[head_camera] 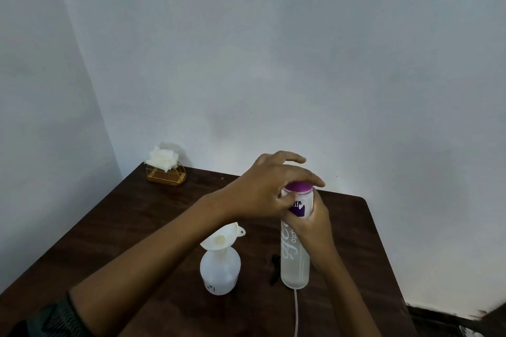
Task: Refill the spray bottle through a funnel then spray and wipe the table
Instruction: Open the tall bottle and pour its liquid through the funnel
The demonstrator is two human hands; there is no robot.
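The right hand (315,223) holds a tall frosted clear plastic water bottle (294,262) upright, its fingers wrapped round the upper body just under the neck. The left hand (269,191) reaches across from the other side. Its fingers (309,178) are curled over the bottle's round purple cap (298,187) and grip it from above, with one finger lifted clear. The cap sits on the neck, so nothing can be poured yet.

Below and to the left of both sets of fingers, well apart from them, a squat white translucent plastic spray bottle (219,268) stands on the dark brown wooden surface (137,227). A white plastic funnel (220,239) is seated in its open neck, tilted a little. Between the two bottles, under the right fingers, lies a small dark object (274,268). It may be the removed spray head, but it is too blurred to be sure. A thin pale tube (296,309) trails from near the water bottle's base toward the near edge.

As a judgement, the task is at an early stage. The spray bottle is opened and the funnel placed, and the step in hand looks like working the cap of the supply bottle. Pouring, refitting the sprayer, spraying and wiping all remain. For the wiping, white paper napkins (164,157) wait in a gold wire holder (167,175) at the far corner, well beyond the fingers.
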